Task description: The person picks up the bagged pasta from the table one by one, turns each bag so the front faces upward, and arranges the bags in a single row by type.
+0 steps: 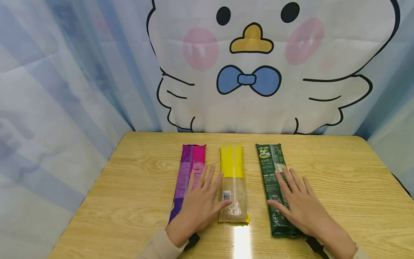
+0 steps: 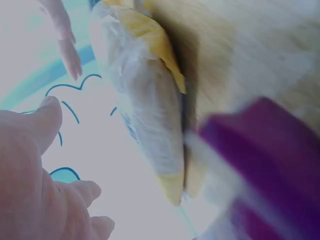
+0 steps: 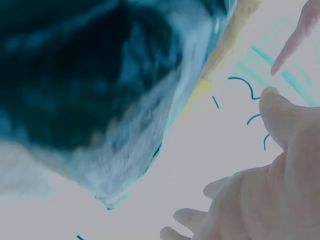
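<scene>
Three long packets lie side by side, their long sides running away from me. The left one is a purple and pink packet (image 1: pixel 185 169), partly hidden by my left hand (image 1: pixel 198 203), whose fingers are spread out straight above it. In the middle lies a yellow packet (image 1: pixel 232 162) with a see-through lower part showing pale beige contents; my left thumb reaches over its edge. To the right is a dark green packet (image 1: pixel 269 180) with Olivoila printing. My right hand (image 1: pixel 300 205) is spread flat over its right side. Neither hand grips anything; whether they touch the packets I cannot tell.
A light wooden table (image 1: pixel 129 180) carries the packets. Behind it hangs a curtain (image 1: pixel 258 111) with a cartoon bird in a blue bow tie; blue and white cloth also hangs at both sides. Dark straps (image 1: pixel 192 241) circle the wrists.
</scene>
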The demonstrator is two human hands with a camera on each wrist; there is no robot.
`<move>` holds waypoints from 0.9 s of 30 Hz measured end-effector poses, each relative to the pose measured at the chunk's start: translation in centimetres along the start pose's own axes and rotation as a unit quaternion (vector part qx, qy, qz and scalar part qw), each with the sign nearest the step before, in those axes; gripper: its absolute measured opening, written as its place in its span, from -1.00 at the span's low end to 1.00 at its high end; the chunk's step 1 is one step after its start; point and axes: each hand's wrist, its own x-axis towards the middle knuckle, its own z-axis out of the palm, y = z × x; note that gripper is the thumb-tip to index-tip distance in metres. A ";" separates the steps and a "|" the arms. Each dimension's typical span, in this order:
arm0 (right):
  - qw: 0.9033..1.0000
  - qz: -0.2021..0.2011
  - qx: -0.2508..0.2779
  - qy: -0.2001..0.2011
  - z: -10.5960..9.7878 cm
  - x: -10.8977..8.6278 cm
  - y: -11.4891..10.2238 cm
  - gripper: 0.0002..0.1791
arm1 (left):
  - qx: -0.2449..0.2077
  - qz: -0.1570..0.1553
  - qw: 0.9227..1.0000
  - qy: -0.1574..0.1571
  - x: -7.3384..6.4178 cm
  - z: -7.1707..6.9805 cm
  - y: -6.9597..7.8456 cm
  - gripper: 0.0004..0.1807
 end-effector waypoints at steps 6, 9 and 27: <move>1.000 0.001 0.008 0.003 -0.6 0.0 0.5 0.00 | -0.016 0.012 1.000 -0.015 0.8 -0.4 1.0 -0.14; 1.000 0.002 0.016 0.003 -0.8 0.0 0.7 -0.01 | -0.016 0.019 1.000 -0.017 1.3 -0.5 1.6 -0.14; 1.000 0.004 0.024 0.007 -1.1 0.1 2.0 -0.02 | -0.059 0.032 0.997 -0.038 4.3 -1.0 4.6 -0.18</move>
